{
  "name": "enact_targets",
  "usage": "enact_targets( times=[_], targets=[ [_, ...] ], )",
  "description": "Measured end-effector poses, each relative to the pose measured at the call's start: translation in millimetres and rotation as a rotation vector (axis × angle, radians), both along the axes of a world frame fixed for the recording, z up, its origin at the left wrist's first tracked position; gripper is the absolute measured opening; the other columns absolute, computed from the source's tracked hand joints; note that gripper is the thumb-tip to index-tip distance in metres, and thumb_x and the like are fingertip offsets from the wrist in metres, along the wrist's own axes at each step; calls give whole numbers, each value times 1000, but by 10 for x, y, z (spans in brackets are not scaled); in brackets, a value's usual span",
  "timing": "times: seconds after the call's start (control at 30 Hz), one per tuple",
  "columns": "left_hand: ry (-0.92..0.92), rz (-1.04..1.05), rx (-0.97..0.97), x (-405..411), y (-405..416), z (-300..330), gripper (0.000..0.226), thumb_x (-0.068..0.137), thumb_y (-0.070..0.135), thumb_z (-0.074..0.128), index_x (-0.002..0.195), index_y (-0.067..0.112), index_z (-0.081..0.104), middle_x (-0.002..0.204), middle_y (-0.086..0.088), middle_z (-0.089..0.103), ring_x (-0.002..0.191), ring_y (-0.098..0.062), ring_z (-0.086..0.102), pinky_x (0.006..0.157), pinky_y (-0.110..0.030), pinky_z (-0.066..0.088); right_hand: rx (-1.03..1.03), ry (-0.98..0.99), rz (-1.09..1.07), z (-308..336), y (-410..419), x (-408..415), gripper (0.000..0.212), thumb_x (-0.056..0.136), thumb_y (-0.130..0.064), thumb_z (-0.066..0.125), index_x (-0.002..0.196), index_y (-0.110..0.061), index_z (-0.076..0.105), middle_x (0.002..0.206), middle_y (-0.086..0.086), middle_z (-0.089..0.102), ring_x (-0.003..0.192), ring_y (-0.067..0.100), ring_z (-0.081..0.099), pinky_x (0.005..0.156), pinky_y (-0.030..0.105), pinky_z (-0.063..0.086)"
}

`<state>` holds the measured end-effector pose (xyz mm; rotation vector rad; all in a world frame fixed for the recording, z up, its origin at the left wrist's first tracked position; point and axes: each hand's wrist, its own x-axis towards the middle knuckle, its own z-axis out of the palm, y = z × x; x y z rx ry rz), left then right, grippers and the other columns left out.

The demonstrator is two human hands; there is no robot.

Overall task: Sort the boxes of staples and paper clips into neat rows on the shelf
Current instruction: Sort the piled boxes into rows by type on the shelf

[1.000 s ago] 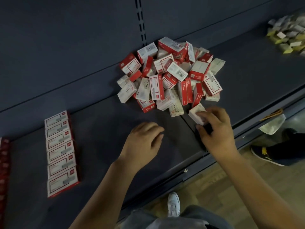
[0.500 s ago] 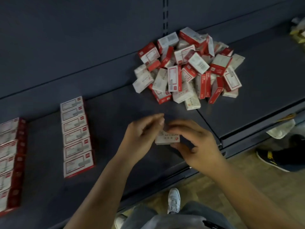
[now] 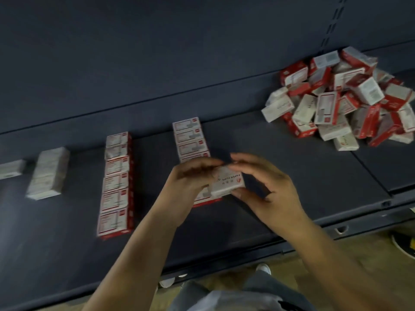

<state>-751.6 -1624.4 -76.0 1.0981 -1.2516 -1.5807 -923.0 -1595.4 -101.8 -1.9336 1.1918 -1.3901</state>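
Head view, white paper clips box (image 3: 228, 181), red logo, both hands' grip pinching it, left hand (image 3: 190, 176), right hand (image 3: 267, 187).

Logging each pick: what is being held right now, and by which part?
A white paper clips box, held between both hands: left hand at its left end, right hand at its right end.

Dim dark back panel (image 3: 157, 52), seemingly wooden floor (image 3: 224, 281)

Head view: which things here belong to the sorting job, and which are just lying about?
Job: white paper clips box held by left hand and right hand; red-and-white rows; white rows; unsorted pile; shelf.

Lying about: shoe on the floor, far right.
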Motion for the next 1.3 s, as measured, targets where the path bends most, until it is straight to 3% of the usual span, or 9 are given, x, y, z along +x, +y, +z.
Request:
enact_targets(
  times=[0.13,0.23,0.33,0.5,0.6,0.73,0.9,1.1,1.3],
  targets=[
    [101,131,-2,406,77,53,27,65,2,66,92,6,67,87,-3,71,87,-16,67,73,-23,54,20,-104,-102,8,34,475,28,73,-17,71,97,-19,57,99,-9,56,91,0,56,79,11,44],
    [108,190,6,654,167,76,34,71,-4,65,104,6,63,98,-7,70,96,-20,65,84,-30,53,101,-205,-114,-9,62,790,27,74,-11,68,80,-28,48,79,-18,60,70,-2,59,60,8,43],
    [134,238,14,891,252,73,38,78,-10,59,112,7,60,101,-10,69,99,-23,64,87,-34,52,80,-194,-37,-2,60,1082,16,78,-15,63,90,-24,57,94,-18,63,87,2,63,71,14,49],
    [291,353,50,1277,392,60,55,80,-15,55,128,12,47,100,-12,65,92,-23,66,79,-36,56,23,-36,149,71,70,1575,48,76,-12,56,124,-12,50,121,-6,53,116,4,50,95,17,40],
    [334,392,2,1467,478,32,61,73,-7,64,122,24,47,95,-6,67,84,-18,66,69,-30,55,-45,58,146,58,100,1848,54,78,-19,61,129,-13,46,123,-13,47,120,-8,41,96,9,34],
    [367,339,-54,1697,598,29,55,70,1,60,117,26,50,92,-3,69,85,-19,65,67,-27,53,-133,93,75,55,107,2072,52,77,-17,64,126,-7,49,120,-5,49,115,-4,45,94,9,36],
    [278,283,-129,2031,705,-18,45,72,1,63,113,17,56,96,-3,69,91,-20,66,73,-28,54,-159,102,149,72,139,2258,50,79,-16,63,124,1,49,119,7,55,113,7,52,92,13,41],
    [-103,226,-440,2475,787,-100,69,74,15,73,134,25,40,111,1,61,109,-21,60,88,-31,51,-79,46,291,103,134,2433,51,79,-18,62,126,-6,48,121,2,57,113,8,56,93,21,46],
    [-366,207,-517,2812,769,-109,48,72,29,77,113,29,52,108,7,63,104,-13,61,83,-22,50,42,139,421,45,88,2580,56,80,-23,60,132,-10,45,129,4,54,122,8,49,99,20,40]
  ],
)
